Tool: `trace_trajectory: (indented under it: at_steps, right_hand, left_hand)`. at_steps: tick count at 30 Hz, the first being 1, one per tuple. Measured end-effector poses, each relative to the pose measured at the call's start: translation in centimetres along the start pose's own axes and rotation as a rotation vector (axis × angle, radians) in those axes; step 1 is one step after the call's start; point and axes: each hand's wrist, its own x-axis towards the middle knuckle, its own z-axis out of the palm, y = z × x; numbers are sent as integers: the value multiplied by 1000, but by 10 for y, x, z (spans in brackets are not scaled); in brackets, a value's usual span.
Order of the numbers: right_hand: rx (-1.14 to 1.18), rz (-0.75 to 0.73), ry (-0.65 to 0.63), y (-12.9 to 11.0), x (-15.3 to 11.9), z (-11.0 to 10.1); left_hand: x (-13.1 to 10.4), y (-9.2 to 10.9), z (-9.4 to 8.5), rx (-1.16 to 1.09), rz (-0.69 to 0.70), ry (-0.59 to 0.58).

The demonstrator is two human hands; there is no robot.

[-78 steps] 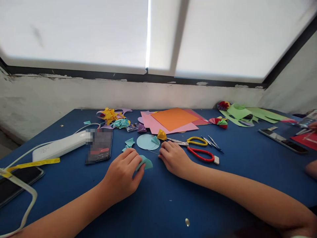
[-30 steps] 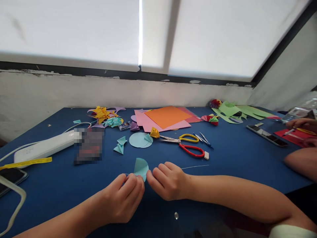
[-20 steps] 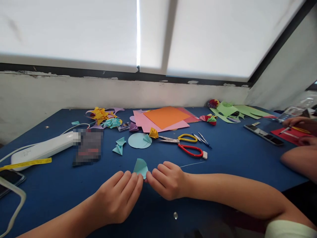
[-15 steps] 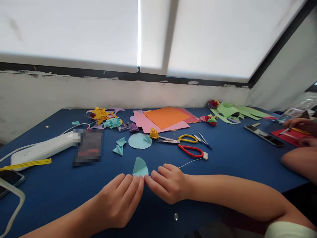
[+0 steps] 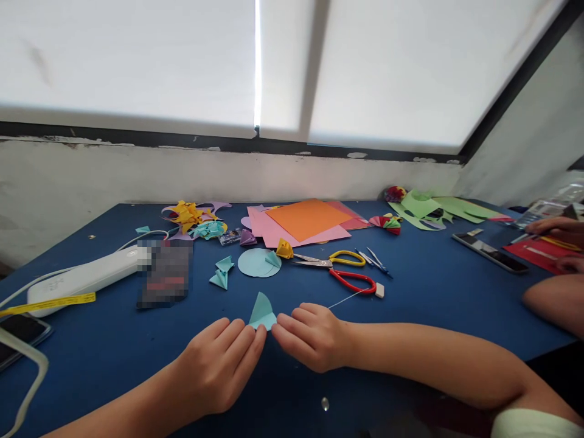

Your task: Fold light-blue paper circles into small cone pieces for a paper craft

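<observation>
A folded light blue paper piece, with one flap standing up, is pinched along its lower edge by my left hand. My right hand is closed, fingertips at the paper's right corner. A thin white thread runs from behind my right hand to a small white block beside the scissors. Whatever else is between the right fingertips is hidden. Beyond the hands lie light blue paper circles, folded light blue pieces, a yellow folded piece and scissors with yellow and red handles.
Orange and pink sheets lie at the back. Paper scraps, a white power strip and a blurred dark packet are left. Rightward are a phone, green paper and another person's hand near red paper.
The paper piece has turned slightly, its upright flap now looking narrower. My right hand has shifted slightly to the right. The whole view has moved a little.
</observation>
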Motion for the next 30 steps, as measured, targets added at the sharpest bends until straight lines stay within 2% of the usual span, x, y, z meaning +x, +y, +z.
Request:
trace_trajectory:
  at_steps: [7,14,20,24,30]
  right_hand:
    - [23,41,28,-2,2,2]
    - [-220,-128,66,-2,8,-2]
    - [-210,-91,33,-4,6,0]
    - [-182,-45,68,-6,5,3]
    - [-147,-28,68,-6,4,3]
  left_hand:
    - [1,-6,-2,-32,37,-44]
    - [-2,-5,1,-48,-27,-40]
    - [-2,-4,4,-69,-73,-26]
    - [-2,-3,4,-70,-96,-35]
    - [2,-2,-4,-44,-102,-50]
